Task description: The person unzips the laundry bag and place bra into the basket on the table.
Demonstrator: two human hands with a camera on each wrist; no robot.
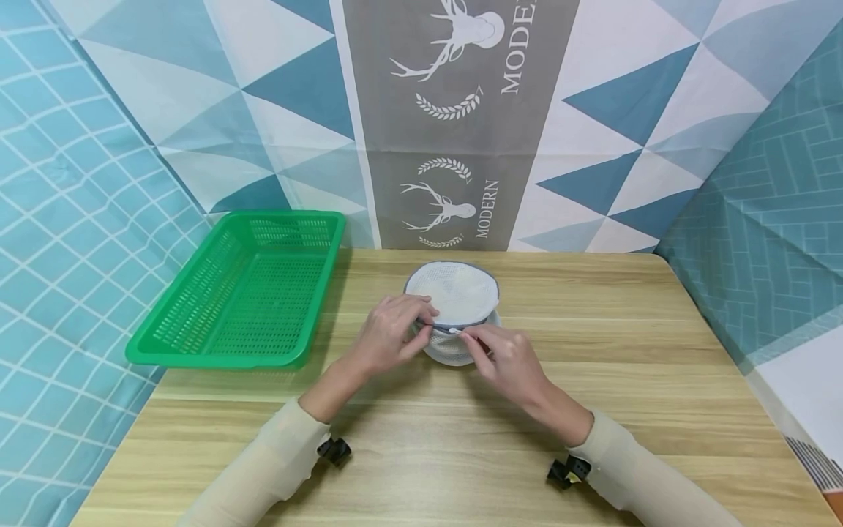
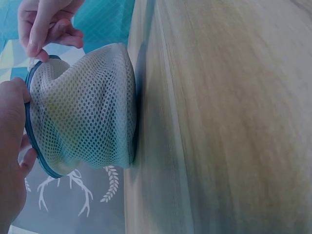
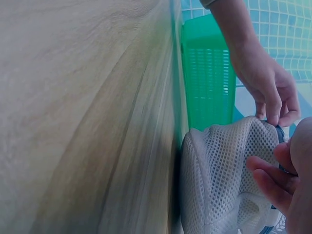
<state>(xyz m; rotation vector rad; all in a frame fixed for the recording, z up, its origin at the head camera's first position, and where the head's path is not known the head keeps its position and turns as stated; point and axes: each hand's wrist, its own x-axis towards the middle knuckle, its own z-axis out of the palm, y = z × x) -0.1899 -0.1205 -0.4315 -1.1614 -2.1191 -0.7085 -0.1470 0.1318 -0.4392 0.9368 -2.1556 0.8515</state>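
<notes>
A round white mesh laundry bag [image 1: 453, 291] with a dark blue zippered rim stands upright on the wooden table. In the left wrist view, the bag's mesh side [image 2: 92, 107] bulges and creases below the rim. My left hand [image 1: 394, 333] pinches the rim at its near left edge between thumb and fingers. Just to the right, my right hand [image 1: 510, 362] pinches the small white zipper pull [image 1: 454, 331] at the near edge. Something pale shows faintly through the mesh lid.
A green plastic basket [image 1: 299, 307] with slotted walls sits at the table's left side. Behind the table [image 1: 448, 454] hangs a patterned cloth [image 1: 316, 95] with triangles and deer heads. Tiled-print sheets flank both sides.
</notes>
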